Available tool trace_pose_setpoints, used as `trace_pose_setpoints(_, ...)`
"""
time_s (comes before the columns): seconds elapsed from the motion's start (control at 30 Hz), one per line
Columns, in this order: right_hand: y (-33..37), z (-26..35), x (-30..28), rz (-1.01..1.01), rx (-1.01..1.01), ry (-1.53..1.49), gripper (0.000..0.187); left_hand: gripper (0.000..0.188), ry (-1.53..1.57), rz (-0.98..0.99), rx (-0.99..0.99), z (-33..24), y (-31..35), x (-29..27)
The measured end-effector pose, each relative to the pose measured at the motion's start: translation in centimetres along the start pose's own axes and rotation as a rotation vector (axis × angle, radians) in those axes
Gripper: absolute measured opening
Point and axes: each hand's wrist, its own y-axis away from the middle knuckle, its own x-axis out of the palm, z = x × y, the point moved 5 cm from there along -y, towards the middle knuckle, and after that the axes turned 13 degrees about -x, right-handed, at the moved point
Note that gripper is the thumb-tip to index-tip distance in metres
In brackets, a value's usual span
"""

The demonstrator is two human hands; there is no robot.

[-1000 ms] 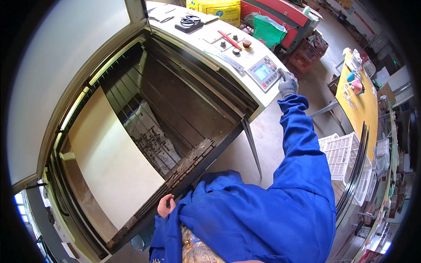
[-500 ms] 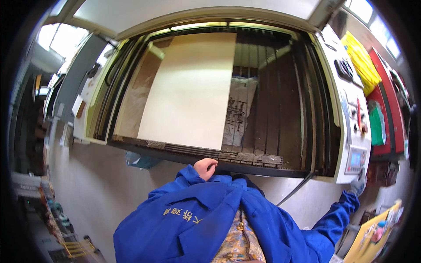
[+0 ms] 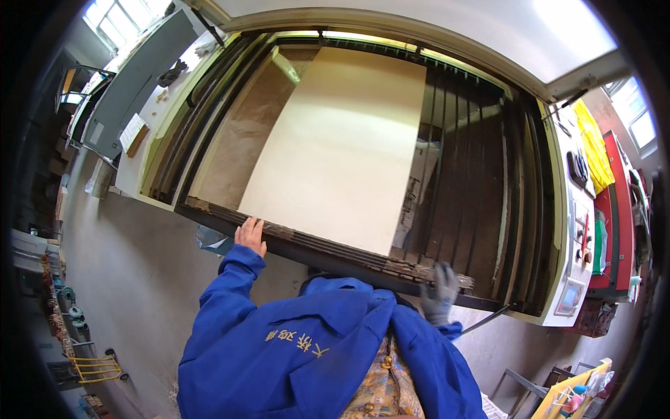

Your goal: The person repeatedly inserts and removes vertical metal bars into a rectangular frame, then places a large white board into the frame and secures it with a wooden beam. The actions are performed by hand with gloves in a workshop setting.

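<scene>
My bare left hand [image 3: 251, 236] rests on the front rail [image 3: 314, 244] of a large flat-bed machine, near the lower left corner of a pale board; its fingers are stretched out over the rail. My right hand [image 3: 441, 295], in a grey glove, is raised at the rail's right part, fingers up and somewhat smeared by motion, holding nothing that I can see. The smooth cream board [image 3: 342, 146] lies across the machine's dark slatted bed [image 3: 464, 188], reaching from the back to the front rail. Whether the right fingers touch the rail, I cannot tell.
A raised lid [image 3: 447, 21] stands over the bed's back edge. On the machine's right side is a control panel with a small screen [image 3: 570, 297]. Yellow cloth [image 3: 593, 150] and a red cabinet [image 3: 621, 202] stand beyond it. A wood block [image 3: 134, 136] lies on the left side ledge.
My right hand has left the control panel and come to the front rail. My left hand has shifted left along the rail and its fingers have spread. The view has turned.
</scene>
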Motion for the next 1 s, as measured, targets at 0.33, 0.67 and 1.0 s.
trace_pose_setpoints(0.33,-3.9,7.9,13.6,0.503,0.107,0.220,0.082,0.057,0.102,0.077,0.257,7.4,-5.1,4.0)
trace_pose_setpoints(0.67,-4.8,8.2,14.2,0.592,0.129,0.274,0.085,0.059,0.178,0.346,0.483,8.8,-8.2,3.9)
trace_pose_setpoints(1.0,-4.9,7.9,14.3,0.528,0.075,0.240,0.086,0.098,-0.039,0.567,0.236,9.1,-9.2,3.5)
